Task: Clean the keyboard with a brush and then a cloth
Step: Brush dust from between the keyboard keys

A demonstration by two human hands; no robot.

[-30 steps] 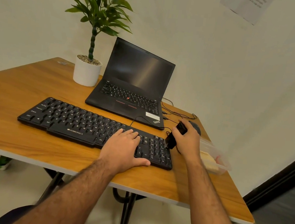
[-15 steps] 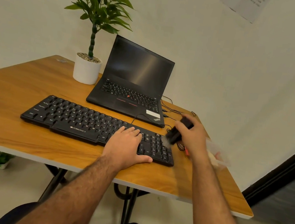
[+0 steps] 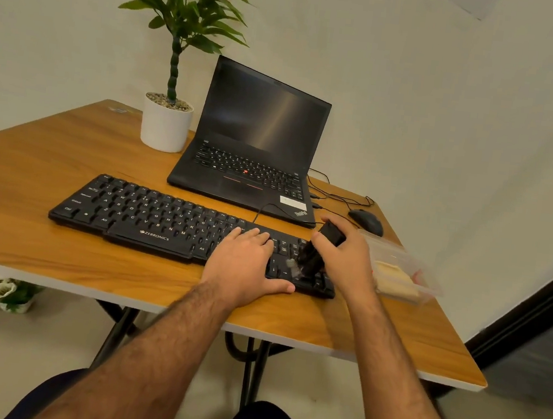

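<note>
Left to right. Potted plant (image 3: 166,121) far left on the wooden table (image 3: 33,154), leaves cut off at the top edge. Black laptop (image 3: 254,151) just right of it, lid up, screen dark.

Keyboard (image 3: 150,219) lies near the laptop, long side running left-right; its right end is covered by both hands.

Left hand (image 3: 244,267) flat on the keyboard's right part, fingers straight and relaxed over the keys, thumb along the near edge. Holds nothing, just presses down.

Right hand (image 3: 345,262) wrapped around a black brush (image 3: 318,252), fingers and thumb curled round the handle. Brush tilted, pale bristle end down, touching keys at the keyboard's right end. Bristles blurred, exact contact keys unreadable.

Mouse (image 3: 366,221) far right, apart from the hand, cables trailing to the laptop. Clear plastic container (image 3: 399,271) just right of the right hand, partly hidden by the wrist; a beige cloth (image 3: 394,281) sits inside, shape hard to make out.
</note>
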